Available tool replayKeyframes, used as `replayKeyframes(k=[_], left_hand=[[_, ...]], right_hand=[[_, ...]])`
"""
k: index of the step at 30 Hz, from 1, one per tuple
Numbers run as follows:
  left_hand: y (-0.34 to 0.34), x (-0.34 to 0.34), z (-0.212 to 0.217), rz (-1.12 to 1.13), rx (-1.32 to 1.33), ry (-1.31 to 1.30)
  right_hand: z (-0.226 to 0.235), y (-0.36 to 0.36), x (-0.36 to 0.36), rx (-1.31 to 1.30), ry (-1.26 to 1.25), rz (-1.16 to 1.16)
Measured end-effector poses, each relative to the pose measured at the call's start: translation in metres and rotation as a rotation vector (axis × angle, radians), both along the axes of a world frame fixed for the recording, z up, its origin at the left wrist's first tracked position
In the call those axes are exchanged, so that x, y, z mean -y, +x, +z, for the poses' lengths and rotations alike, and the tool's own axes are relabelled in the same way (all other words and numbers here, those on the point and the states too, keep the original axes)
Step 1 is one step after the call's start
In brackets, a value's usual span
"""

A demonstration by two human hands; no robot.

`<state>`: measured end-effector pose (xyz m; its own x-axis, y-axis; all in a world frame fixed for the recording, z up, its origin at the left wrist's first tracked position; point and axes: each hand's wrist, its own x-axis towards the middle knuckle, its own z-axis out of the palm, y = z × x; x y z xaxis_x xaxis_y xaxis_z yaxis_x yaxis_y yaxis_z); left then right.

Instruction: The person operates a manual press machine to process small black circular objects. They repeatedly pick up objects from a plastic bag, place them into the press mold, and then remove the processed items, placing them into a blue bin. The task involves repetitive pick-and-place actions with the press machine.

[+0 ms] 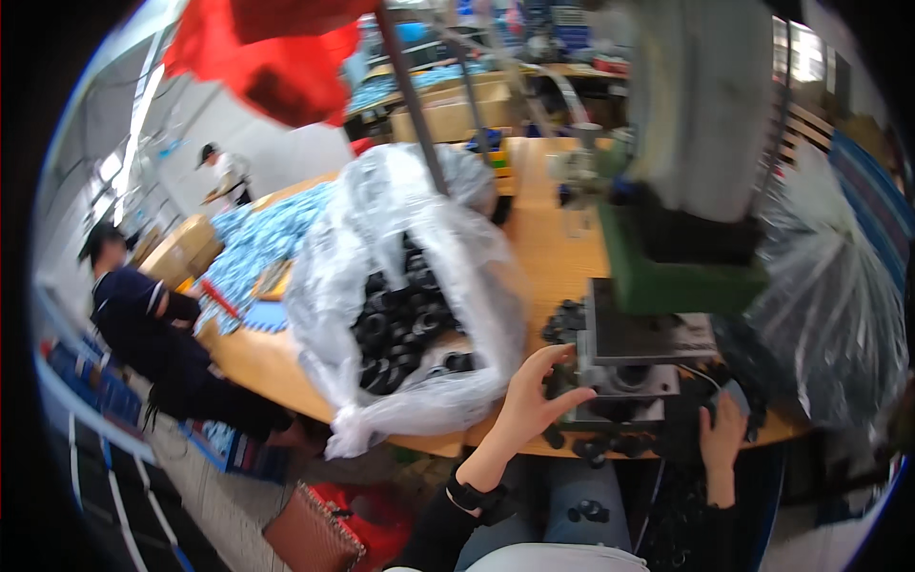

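Observation:
My left hand [536, 398] reaches to the left side of a metal press fixture [629, 372], thumb and fingers spread apart, with nothing visibly gripped. Small black rings [564, 322] are heaped behind that hand, and more black parts [610, 445] lie along the table edge below the fixture. Above stands the green head [681, 281] of a bench press. To the right of the fixture, my right hand [724, 431] lies with fingers stretched out, its fingertips by a grey-blue object [735, 393] whose kind I cannot make out.
A clear plastic bag [496, 315] full of black rings stands open on the wooden table [562, 238], left of the press. Another clear bag [839, 296] bulges at the right. Light blue pieces [276, 229] are piled farther left, near a person in dark clothes [143, 315]. Black parts [589, 511] rest on my lap.

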<state>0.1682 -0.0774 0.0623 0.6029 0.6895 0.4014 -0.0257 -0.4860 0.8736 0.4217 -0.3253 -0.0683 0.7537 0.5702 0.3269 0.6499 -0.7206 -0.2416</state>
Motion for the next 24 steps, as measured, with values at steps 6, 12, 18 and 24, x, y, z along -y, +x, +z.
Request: replayKeyframes(k=[6, 12, 18, 24], left_hand=[[-0.104, -0.12, -0.037, 0.622, -0.268, 0.503], [-0.145, -0.195, -0.064, 0.716, -0.736, 0.528], [-0.116, -0.185, -0.077, 0.772, -0.933, 0.589], [-0.119, -0.181, -0.075, 0.722, -0.693, 0.595]], right_hand=[[0.021, 0.0, 0.012, -0.077, 0.13, 0.112], [0.088, -0.077, -0.047, -0.369, 0.616, 0.407], [0.109, -0.099, -0.12, -0.593, 0.898, 0.456], [0.103, -0.087, -0.139, -0.149, 0.738, 0.42]])
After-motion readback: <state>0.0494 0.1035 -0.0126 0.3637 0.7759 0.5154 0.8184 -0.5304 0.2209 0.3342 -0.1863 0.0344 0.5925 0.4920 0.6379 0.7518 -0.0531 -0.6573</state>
